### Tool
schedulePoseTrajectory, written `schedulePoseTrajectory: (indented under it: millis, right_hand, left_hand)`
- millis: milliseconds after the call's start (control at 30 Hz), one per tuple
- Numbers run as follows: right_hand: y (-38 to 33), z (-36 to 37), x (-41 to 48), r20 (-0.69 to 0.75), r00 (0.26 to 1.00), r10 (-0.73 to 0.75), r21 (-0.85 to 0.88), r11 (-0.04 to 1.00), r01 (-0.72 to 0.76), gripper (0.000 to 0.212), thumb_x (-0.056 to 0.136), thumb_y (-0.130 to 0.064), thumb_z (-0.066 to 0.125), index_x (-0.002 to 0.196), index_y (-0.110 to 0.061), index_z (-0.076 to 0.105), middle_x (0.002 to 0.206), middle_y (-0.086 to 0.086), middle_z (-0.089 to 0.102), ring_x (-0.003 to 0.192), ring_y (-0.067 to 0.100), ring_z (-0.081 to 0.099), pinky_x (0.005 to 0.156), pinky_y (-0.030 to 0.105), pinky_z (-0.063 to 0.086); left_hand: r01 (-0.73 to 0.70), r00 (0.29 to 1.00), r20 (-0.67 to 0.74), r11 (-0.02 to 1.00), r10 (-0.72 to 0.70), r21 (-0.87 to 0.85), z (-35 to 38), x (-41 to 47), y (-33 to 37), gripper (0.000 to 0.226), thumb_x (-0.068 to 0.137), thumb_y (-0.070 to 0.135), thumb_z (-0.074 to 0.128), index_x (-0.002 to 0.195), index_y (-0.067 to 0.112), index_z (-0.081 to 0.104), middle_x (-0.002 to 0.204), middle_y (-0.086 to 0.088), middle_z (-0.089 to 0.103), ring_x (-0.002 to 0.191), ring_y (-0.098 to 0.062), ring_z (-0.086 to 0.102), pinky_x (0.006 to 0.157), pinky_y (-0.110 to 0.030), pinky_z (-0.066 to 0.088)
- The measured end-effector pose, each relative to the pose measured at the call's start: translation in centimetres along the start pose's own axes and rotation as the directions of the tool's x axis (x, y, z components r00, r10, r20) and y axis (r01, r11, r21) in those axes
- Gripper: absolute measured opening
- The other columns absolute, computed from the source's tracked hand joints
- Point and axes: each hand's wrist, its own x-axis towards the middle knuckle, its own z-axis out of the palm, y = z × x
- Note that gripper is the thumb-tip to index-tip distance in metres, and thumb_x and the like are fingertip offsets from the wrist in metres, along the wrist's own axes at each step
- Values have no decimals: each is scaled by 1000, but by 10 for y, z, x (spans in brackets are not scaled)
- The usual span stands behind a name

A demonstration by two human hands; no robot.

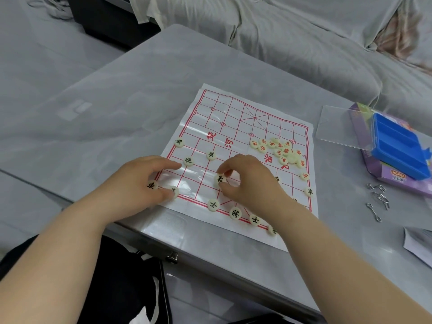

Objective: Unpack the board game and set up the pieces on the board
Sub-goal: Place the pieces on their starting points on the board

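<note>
Fingers (224,169) of the right hand (250,178) pinch one piece (220,180) on the board (233,118).

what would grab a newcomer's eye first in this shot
The white board sheet with its red grid, centre of view, where the right hand pinches a black-lettered piece and the left hand rests on the sheet's near left corner. Then the heap of red-lettered pieces on the sheet's right side, and the bright blue tray further right.

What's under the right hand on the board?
The right hand pinches one black-lettered piece over the paper board. Its palm hides the squares beneath, so other pieces there cannot be told.
</note>
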Motion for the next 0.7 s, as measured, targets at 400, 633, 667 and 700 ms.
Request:
schedulePoseTrajectory:
  millis: [400, 633, 667, 700]
  right_hand:
    - [-30, 34, -6, -28, 999, -16, 34, 999, 17, 27, 86, -22, 54, 112, -21, 60, 110, -2, 57, 103, 17, 43, 82, 24, 33]
    - [-26, 36, -7, -43, 999, -10, 47, 999, 12, 26, 84, -22, 55, 110, -21, 61, 107, -2, 59, 101, 18, 43, 82, 25, 33]
    - [-25, 36, -7, -45, 999, -15, 50, 999, 18, 27, 84, -23, 55, 110, -21, 60, 107, -2, 59, 101, 17, 43, 82, 25, 33]
    - [-25, 36, -8, -46, 999, -22, 56, 998, 25, 27, 84, -23, 55, 111, -21, 60, 108, -2, 58, 101, 17, 43, 83, 25, 32]
  left_hand:
    - [-63, 997, -27, 983, 69, 172, 6, 5, -10, 31, 66, 25, 77, 88, 37, 58, 111, 18, 45, 108, -2, 35, 99, -23, 27]
    - [-90, 995, -30, 974, 99, 208, 7, 6, -9, 37, 69, 18, 75, 73, 44, 50, 114, 15, 48, 112, -6, 37, 97, -22, 23]
    - [-87, 995, -31, 974, 95, 211, 7, 7, -9, 33, 69, 18, 75, 75, 41, 52, 117, 14, 50, 116, -8, 37, 97, -22, 23]
    - [-83, 995, -38, 971, 93, 223, 8, 7, -9, 30, 69, 18, 75, 78, 39, 55, 120, 12, 51, 118, -10, 37, 97, -21, 22]
